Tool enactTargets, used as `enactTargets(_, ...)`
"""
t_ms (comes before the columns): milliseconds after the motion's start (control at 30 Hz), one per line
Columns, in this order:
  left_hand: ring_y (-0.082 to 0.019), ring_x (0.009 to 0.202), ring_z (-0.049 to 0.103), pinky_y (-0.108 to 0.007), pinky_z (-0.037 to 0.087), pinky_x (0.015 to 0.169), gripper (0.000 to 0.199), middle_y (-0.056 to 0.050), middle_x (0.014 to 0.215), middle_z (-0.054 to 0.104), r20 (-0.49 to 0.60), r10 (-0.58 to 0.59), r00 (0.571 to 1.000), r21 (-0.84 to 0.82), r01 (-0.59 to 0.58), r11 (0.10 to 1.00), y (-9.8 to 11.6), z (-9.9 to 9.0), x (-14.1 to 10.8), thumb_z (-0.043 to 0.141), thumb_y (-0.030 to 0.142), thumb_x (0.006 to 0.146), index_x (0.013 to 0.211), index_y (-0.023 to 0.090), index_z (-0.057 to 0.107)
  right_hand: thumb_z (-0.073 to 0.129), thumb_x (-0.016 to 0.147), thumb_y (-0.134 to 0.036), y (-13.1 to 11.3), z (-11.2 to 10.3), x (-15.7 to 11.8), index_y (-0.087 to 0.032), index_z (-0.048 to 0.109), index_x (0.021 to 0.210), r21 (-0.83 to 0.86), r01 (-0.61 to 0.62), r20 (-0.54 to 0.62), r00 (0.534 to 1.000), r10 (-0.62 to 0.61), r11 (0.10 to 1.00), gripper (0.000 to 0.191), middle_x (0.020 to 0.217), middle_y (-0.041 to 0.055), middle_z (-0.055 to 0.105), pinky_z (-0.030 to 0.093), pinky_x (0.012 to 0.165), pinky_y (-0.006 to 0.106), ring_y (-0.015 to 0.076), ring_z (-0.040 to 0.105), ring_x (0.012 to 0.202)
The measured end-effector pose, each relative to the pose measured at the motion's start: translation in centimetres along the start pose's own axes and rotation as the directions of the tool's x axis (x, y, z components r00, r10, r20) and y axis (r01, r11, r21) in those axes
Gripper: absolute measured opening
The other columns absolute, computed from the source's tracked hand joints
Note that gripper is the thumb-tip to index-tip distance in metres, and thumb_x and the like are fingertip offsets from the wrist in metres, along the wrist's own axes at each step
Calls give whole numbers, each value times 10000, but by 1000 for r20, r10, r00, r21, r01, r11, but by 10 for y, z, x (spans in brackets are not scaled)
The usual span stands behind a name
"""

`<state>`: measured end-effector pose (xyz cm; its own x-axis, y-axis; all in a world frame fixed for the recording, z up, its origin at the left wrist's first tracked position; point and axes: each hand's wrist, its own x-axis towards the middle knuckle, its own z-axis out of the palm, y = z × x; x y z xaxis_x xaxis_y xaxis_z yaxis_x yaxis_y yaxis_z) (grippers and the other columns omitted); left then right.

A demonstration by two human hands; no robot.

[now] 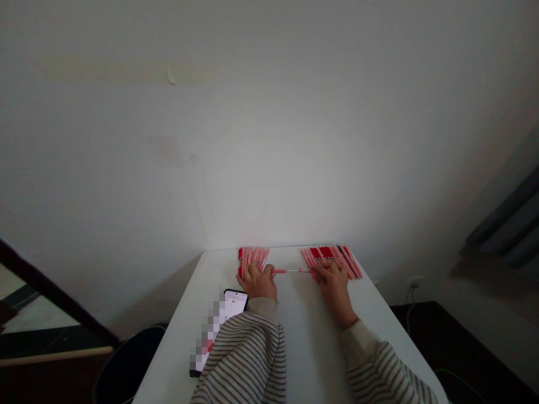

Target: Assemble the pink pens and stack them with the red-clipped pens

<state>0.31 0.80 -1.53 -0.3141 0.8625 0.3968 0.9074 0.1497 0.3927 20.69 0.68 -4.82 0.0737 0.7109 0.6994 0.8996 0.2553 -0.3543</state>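
The pen [292, 271] is at the far part of the table [301, 336], spanning the gap between the two hands. Its left end runs into the fingers of the left hand [258, 280], and its right end into those of the right hand [334, 279]. Each hand is narrowed in a pinch on its own end, with the middle bare between them. The pen is slim and straight, pink toward both ends and thinner and whitish in the middle; whether it is one piece or parted pieces is too small to tell. Its long axis runs left to right, nearly level with the far edge; which end is the tip cannot be made out.

Just beyond the left hand lies a cluster of pink pens [256, 256] with red at its left side, its sticks pointing roughly toward the wall [269, 146]. By the right hand is a wider row of pink pens [352, 262], slanted, with red patches [320, 252] among them.

The table is smooth, pale and flat. Near the left forearm lies a phone [236, 302], slanted, its screen lit and partly pixelated. Both sleeves [248, 356] are striped knit with plain, light cuffs. The wall is matte and scuffed. Left of the table stands a dark, round bin [126, 367].
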Motion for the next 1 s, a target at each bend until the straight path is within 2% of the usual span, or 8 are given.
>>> enactTargets(367,-240,1173,430,-498,238,1025,141,-13,1203,562,8,102,995,-102,-101,990,4,2,-7,577,378,792,801,355,716,534,850,-198,-12,-7,3,-301,719,958,66,35,55,998,-39,997,238,985,62,571,369,864,401,234,414,987)
enactTargets(533,-243,1180,420,-507,221,1041,131,-1,1203,572,5,106,994,-98,-105,990,5,3,-7,595,408,778,799,366,718,548,850,-200,-11,-5,2,-302,717,960,83,67,50,996,-72,994,226,973,58,567,380,860,383,221,416,971)
enactTargets(733,-237,1189,417,-518,194,1056,161,-3,1224,565,55,96,994,-91,-91,992,7,1,-7,574,434,787,818,379,722,556,848,-205,-9,-5,1,-306,717,960,72,76,43,996,-79,995,220,964,57,565,387,848,376,220,424,977)
enactTargets(1000,-242,1199,414,-570,156,1078,123,0,1202,576,43,117,992,-75,-113,991,7,2,-8,605,423,768,790,387,721,522,863,-193,-13,-8,3,-311,715,967,64,84,47,995,-88,994,249,988,61,548,387,857,381,224,417,986)
